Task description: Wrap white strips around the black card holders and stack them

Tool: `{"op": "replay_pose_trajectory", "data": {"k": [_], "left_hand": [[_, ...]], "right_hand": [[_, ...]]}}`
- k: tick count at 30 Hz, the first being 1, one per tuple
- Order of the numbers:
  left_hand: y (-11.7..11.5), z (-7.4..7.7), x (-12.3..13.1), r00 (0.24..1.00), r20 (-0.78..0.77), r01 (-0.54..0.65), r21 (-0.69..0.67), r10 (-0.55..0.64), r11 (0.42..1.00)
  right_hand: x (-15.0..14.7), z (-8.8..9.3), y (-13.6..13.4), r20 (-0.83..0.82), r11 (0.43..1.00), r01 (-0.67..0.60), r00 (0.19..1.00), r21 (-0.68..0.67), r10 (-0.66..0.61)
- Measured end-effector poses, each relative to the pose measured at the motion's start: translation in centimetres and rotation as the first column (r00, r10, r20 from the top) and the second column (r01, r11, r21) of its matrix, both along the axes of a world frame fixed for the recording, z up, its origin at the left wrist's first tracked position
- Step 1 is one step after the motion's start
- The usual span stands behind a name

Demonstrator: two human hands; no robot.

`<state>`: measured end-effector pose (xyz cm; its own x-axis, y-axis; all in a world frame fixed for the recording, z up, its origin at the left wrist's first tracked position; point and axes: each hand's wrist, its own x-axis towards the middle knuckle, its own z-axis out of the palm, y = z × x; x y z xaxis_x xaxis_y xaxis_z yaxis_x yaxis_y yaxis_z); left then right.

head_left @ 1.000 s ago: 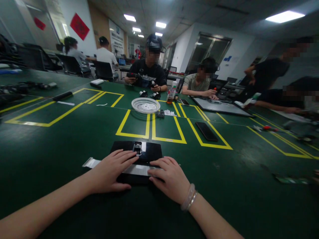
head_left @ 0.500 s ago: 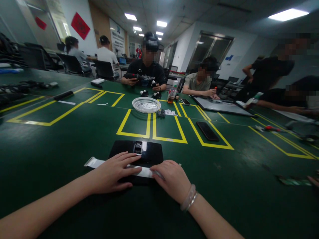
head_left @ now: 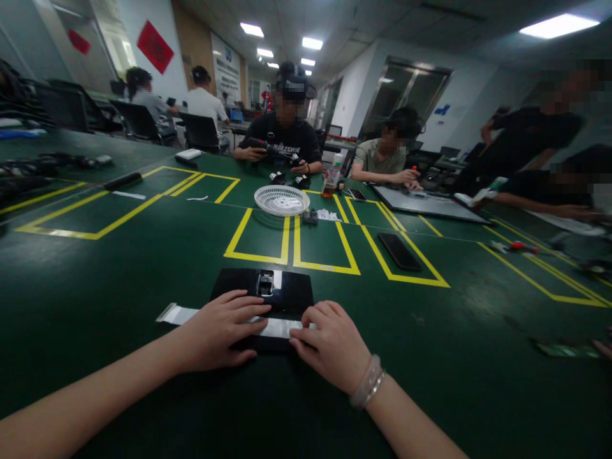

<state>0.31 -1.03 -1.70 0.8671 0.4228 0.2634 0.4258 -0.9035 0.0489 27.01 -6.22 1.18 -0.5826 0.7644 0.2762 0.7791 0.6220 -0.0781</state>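
A flat black plastic piece (head_left: 291,287) with a small rectangular recess lies on the table straight ahead of me. Across it runs a flat white ribbon cable (head_left: 278,328), its left end sticking out past the black edge with a connector-like tip. My left hand (head_left: 222,331) rests over the left part of both, fingers stretched out and spread, pressing the cable flat. At the cable's right part, my right hand (head_left: 332,341) is closed with curled fingers, thumb and fingertips pinching the strip. The cable's right end is hidden under that hand.
Beyond the black piece stand a white round basket (head_left: 282,210), a bottle (head_left: 331,177) and a dark phone (head_left: 398,250). Yellow tape marks rectangles on the green table (head_left: 143,287). Opposite, a person (head_left: 282,137) holds a power drill; another works over a large panel (head_left: 430,203).
My right hand has shifted slightly up, its fingers curling more around the cable. The cable's left end has slid a little to the left. My left hand stays nearly still.
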Motion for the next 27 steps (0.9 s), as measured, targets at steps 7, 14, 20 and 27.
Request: {"op": "replay_pose_trajectory", "data": {"k": [7,14,20,27], "left_hand": [[-0.2,0.1,0.1,0.997,-0.022,-0.069,-0.023,0.068,0.997],[0.2,-0.1,-0.2,0.991,-0.050,-0.130,-0.065,0.127,0.989],[0.4,0.3,-0.2,0.989,-0.047,-0.145,-0.118,0.141,0.982],[2.8,1.8,-3.6,0.944,0.031,-0.328,-0.044,0.329,0.944]], "right_hand": [[0.2,-0.1,0.2,-0.045,0.998,0.010,0.999,0.068,-0.007],[0.2,-0.3,0.3,-0.088,0.996,-0.016,0.996,0.083,0.024],[0.6,0.2,0.3,-0.229,0.977,0.074,0.973,0.201,-0.026],[1.2,-0.1,0.8,-0.277,0.973,0.084,0.961,0.215,-0.022]]}}
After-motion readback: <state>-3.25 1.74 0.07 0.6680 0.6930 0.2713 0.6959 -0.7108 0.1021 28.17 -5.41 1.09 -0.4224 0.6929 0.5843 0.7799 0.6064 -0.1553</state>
